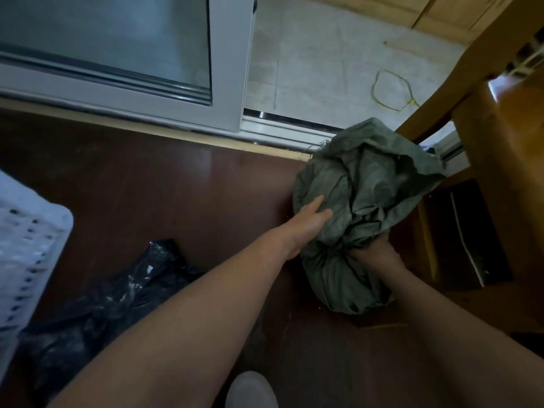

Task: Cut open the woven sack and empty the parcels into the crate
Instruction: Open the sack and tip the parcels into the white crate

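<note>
Holding the sack (362, 187) beside the chair (500, 172), hands (310, 223) (372, 253) leave open floor (176, 187) leftward.

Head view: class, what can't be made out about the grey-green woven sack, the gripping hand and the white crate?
All in the head view:
1. Grey-green woven sack: contents hidden by its own crumpled fabric.
2. Right hand: fingertips buried in the sack's bunched folds.
3. White perforated plastic crate: cut off by the left edge, inside unseen.

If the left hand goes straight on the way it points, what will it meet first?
The sack: the left hand rests against its side, so it would likely just press into the cloth. What lies behind is hidden.
</note>
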